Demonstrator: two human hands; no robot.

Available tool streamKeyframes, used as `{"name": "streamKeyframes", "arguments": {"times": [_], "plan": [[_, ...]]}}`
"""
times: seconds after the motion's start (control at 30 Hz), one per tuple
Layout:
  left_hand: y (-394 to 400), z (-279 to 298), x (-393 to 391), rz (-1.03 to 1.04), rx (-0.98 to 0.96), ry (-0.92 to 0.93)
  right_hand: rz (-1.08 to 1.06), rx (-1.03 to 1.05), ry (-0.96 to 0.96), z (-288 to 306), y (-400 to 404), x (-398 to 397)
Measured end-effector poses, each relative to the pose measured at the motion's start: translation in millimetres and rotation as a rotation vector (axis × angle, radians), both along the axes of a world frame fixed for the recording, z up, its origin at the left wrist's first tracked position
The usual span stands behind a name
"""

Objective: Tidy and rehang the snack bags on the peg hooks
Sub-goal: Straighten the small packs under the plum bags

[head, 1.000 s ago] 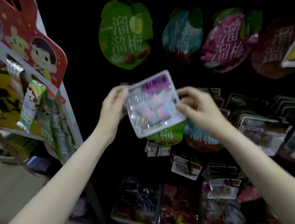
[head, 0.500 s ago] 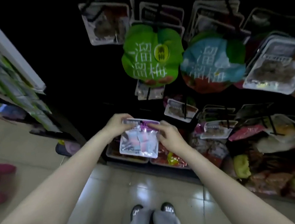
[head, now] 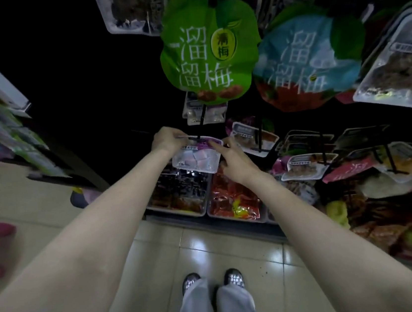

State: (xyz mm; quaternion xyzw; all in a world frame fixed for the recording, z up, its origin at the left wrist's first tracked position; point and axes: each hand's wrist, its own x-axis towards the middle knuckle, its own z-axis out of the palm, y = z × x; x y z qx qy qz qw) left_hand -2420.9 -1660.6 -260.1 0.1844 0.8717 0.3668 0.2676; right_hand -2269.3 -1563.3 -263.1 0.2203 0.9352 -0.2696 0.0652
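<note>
Glossy pale floor tiles run up to a dark rack of peg hooks crowded with snack packs. A leaf-shaped green bag and a blue bag hang high; clear lidded trays sit low. The crinkly clear bag, purple-topped with pastel cubes inside, is held at a low hook. The left hand and right hand each keep a pinching grip on its top corners.
</note>
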Motion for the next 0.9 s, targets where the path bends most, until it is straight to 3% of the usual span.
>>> {"name": "streamKeyframes", "arguments": {"times": [0.27, 0.53, 0.77, 0.9], "plan": [[19, -13, -12, -0.071, 0.071, -0.012, -0.027, 0.018, -0.011, -12, 25, -12], [24, -24, -10, 0.044, 0.097, -0.043, -0.1, -0.131, 0.029, -13, 15, -18], [31, -14, -9, -0.072, 0.191, -0.105, -0.118, -0.111, 0.05, -11, 12, -21], [20, -18, -9, -0.008, 0.147, 0.039, -0.16, -0.118, 0.011, -5, 7, -30]]}}
